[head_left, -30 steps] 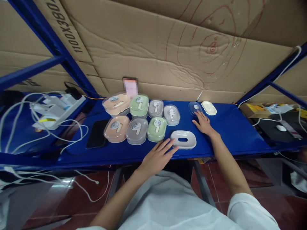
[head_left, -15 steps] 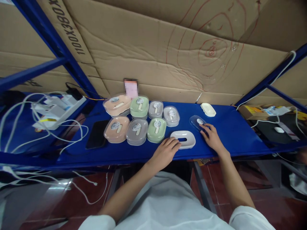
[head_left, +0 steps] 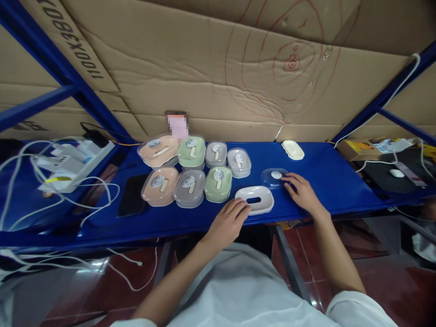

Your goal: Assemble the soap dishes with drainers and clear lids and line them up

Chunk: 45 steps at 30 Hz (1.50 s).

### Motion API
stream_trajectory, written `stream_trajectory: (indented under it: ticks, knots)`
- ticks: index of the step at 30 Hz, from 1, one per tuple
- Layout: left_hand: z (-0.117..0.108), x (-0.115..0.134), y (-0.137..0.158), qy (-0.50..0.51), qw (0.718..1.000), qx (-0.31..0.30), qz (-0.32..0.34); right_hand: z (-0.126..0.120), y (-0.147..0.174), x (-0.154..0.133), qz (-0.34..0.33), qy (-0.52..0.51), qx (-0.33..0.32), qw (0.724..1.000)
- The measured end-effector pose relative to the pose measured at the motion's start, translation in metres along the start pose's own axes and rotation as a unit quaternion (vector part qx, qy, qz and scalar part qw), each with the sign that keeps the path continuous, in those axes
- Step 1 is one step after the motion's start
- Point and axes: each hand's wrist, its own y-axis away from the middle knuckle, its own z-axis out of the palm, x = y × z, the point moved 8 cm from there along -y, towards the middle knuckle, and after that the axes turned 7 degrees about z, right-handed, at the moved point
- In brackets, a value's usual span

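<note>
My left hand [head_left: 232, 218] is at the left front edge of a white oval soap dish [head_left: 266, 207] with a slot in its floor, fingers closed on its rim. The thumb is hidden. My right hand [head_left: 304, 193] pinches the right edge of a clear oval lid [head_left: 270, 179] with a round sticker. That lid lies on the blue table, just behind the dish. A cream oval tray [head_left: 293, 150] rests farther back, apart from both hands.
Several lidded soap boxes in peach, green and grey [head_left: 189, 188] stand grouped on the left. A black phone [head_left: 132, 195] lies beside them. White cables and a power strip [head_left: 78, 168] occupy the far left. Cardboard [head_left: 190, 68] walls the back of the blue table [head_left: 327, 177].
The clear lid has turned from slanting to nearly level, lined up with the dish, with my right hand on its edge. My left hand stays at the dish. The whole view has shifted slightly.
</note>
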Motion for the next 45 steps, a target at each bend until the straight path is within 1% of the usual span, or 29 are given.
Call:
stream_trajectory:
  ticks: [3, 5, 6, 8, 10, 12, 15, 20, 23, 26, 27, 28, 29, 30, 31, 32, 33, 35, 37, 38, 40, 44, 45]
  knots:
    - [-0.001, 0.000, 0.005, -0.008, 1.000, -0.015, 0.011, -0.011, -0.038, 0.047, 0.074, 0.085, 0.032, 0.993]
    - [-0.002, -0.002, 0.006, -0.002, 1.000, -0.016, 0.005, -0.016, -0.068, 0.076, 0.125, 0.114, 0.055, 0.984]
    - [-0.003, -0.004, 0.006, 0.003, 1.000, -0.013, 0.001, -0.016, -0.083, 0.090, 0.154, 0.118, 0.053, 0.980]
    - [-0.003, -0.007, 0.005, 0.012, 1.000, -0.003, -0.009, -0.013, -0.109, 0.115, 0.214, 0.118, 0.029, 0.969]
    - [-0.003, -0.009, 0.006, 0.020, 1.000, 0.009, -0.018, -0.009, -0.125, 0.134, 0.260, 0.119, 0.006, 0.958]
    - [-0.003, -0.011, 0.008, 0.024, 0.999, 0.014, -0.025, -0.008, -0.132, 0.143, 0.284, 0.124, 0.002, 0.951]
    - [-0.003, -0.011, 0.010, 0.026, 0.999, 0.013, -0.027, -0.007, -0.128, 0.149, 0.304, 0.134, 0.005, 0.943]
    - [-0.004, -0.011, 0.009, 0.023, 0.999, 0.014, -0.027, -0.006, -0.117, 0.146, 0.294, 0.135, -0.001, 0.946]
    - [-0.004, -0.011, 0.008, 0.029, 0.999, 0.013, -0.025, -0.013, -0.116, 0.145, 0.291, 0.134, -0.006, 0.947]
    - [-0.007, -0.012, 0.011, 0.048, 0.997, 0.042, -0.030, -0.028, -0.114, 0.134, 0.284, 0.140, 0.012, 0.948]
    - [-0.010, -0.012, 0.013, 0.059, 0.996, 0.064, -0.031, -0.034, -0.111, 0.123, 0.266, 0.138, 0.027, 0.954]
    - [-0.014, -0.012, 0.015, 0.070, 0.993, 0.089, -0.031, -0.039, -0.105, 0.107, 0.233, 0.131, 0.045, 0.963]
    - [-0.019, -0.011, 0.017, 0.082, 0.989, 0.117, -0.032, -0.042, -0.096, 0.088, 0.197, 0.122, 0.062, 0.971]
    - [-0.024, -0.011, 0.019, 0.092, 0.985, 0.144, -0.034, -0.044, -0.083, 0.060, 0.118, 0.100, 0.084, 0.984]
    - [-0.028, -0.012, 0.021, 0.099, 0.980, 0.166, -0.039, -0.041, -0.067, 0.036, 0.075, 0.089, 0.086, 0.989]
    - [-0.031, -0.012, 0.022, 0.102, 0.977, 0.182, -0.046, -0.037, -0.048, 0.014, 0.050, 0.084, 0.082, 0.992]
    - [-0.033, -0.012, 0.022, 0.102, 0.975, 0.191, -0.052, -0.030, -0.029, -0.009, 0.020, 0.076, 0.072, 0.994]
    - [-0.033, -0.012, 0.019, 0.096, 0.976, 0.188, -0.058, -0.013, 0.008, -0.058, -0.081, 0.037, 0.036, 0.995]
    - [-0.029, -0.013, 0.012, 0.080, 0.980, 0.173, -0.061, 0.000, 0.034, -0.089, -0.133, 0.000, 0.016, 0.991]
    - [-0.027, -0.013, 0.008, 0.069, 0.982, 0.164, -0.062, 0.004, 0.042, -0.097, -0.141, -0.017, 0.012, 0.990]
    - [-0.021, -0.014, -0.001, 0.047, 0.987, 0.142, -0.064, 0.008, 0.049, -0.101, -0.128, -0.050, 0.018, 0.990]
    - [-0.012, -0.016, -0.013, 0.016, 0.992, 0.105, -0.069, 0.000, 0.050, -0.084, -0.040, -0.113, 0.085, 0.989]
    - [-0.011, -0.016, -0.014, 0.011, 0.993, 0.098, -0.066, -0.002, 0.049, -0.082, -0.027, -0.123, 0.096, 0.987]
